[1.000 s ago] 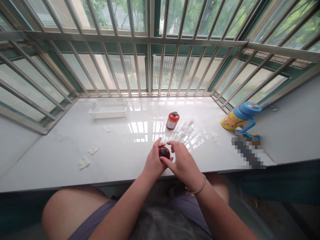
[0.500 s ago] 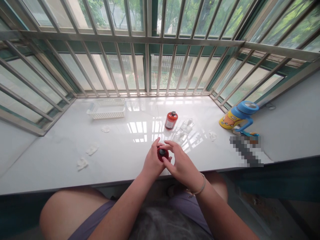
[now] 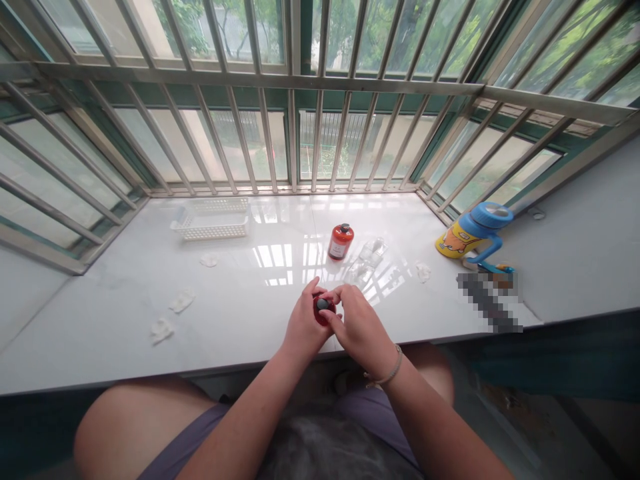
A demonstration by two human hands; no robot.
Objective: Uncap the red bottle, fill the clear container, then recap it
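Note:
My left hand (image 3: pixel 306 323) is wrapped round the side of a red bottle (image 3: pixel 320 320) close to the front edge of the white counter. The bottle has a black cap (image 3: pixel 323 305), seen from above. My right hand (image 3: pixel 357 323) has its thumb and forefinger closed about this cap. A second red bottle (image 3: pixel 340 248), with a pale label and a dark top, stands upright just beyond my hands. Beside it lies a clear plastic packet or container (image 3: pixel 369 259); its exact kind is hard to make out.
A white perforated basket (image 3: pixel 214 229) sits at the back left. Crumpled white tissues (image 3: pixel 181 301) lie scattered on the counter (image 3: pixel 250 313). To the right are a blue and yellow handled bottle (image 3: pixel 473 230) and a blurred-out dark object (image 3: pixel 490 303). Metal window bars (image 3: pixel 293 133) rise behind.
The fingers of my right hand have drawn in from loosely around the cap to a pinch on it. My left hand keeps its hold on the bottle. The view has shifted slightly.

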